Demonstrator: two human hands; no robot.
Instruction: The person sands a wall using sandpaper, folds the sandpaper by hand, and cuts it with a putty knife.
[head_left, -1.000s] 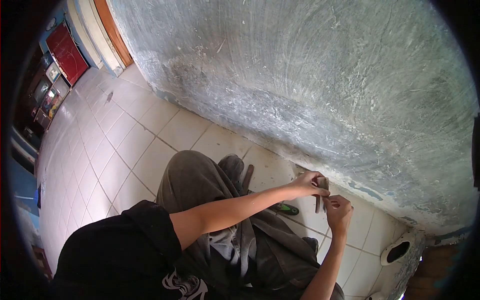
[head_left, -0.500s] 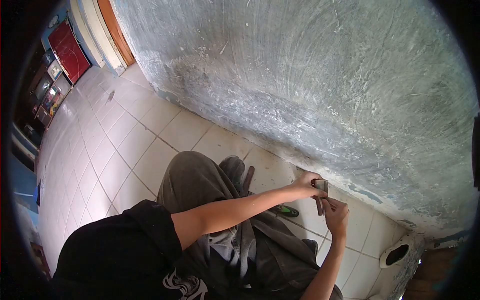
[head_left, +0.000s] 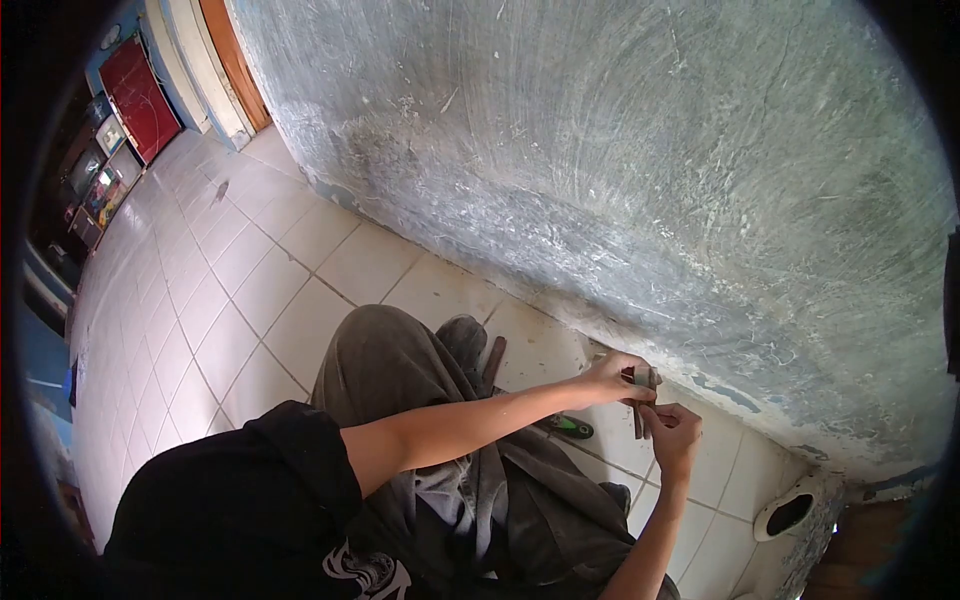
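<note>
Nearest my camera are the black shirt [head_left: 220, 490] with its pale print and the folded legs in grey trousers [head_left: 385, 365]. Past them, I have the left hand [head_left: 615, 380] closed around a small greyish piece [head_left: 643, 378], low by the foot of the wall; a narrow brown strip [head_left: 639, 420] reaches down below it. My right hand [head_left: 678, 436] is narrow, fingertips drawn together close to that strip and just beside the left; I can't tell whether they grip it. Under the left forearm a green-and-black object [head_left: 570, 427] lies on the tiled floor [head_left: 370, 262], partly hidden, and a flat brown piece [head_left: 495, 358] lies beside the trousers. Toward the lower right I see a white-rimmed opening [head_left: 766, 522] near the wall's corner. The scuffed grey wall [head_left: 600, 160] rises beyond the hands. Farthest off, at upper left, are an orange-brown door frame [head_left: 236, 65], a red panel [head_left: 141, 100] and cluttered shelves [head_left: 103, 195].
</note>
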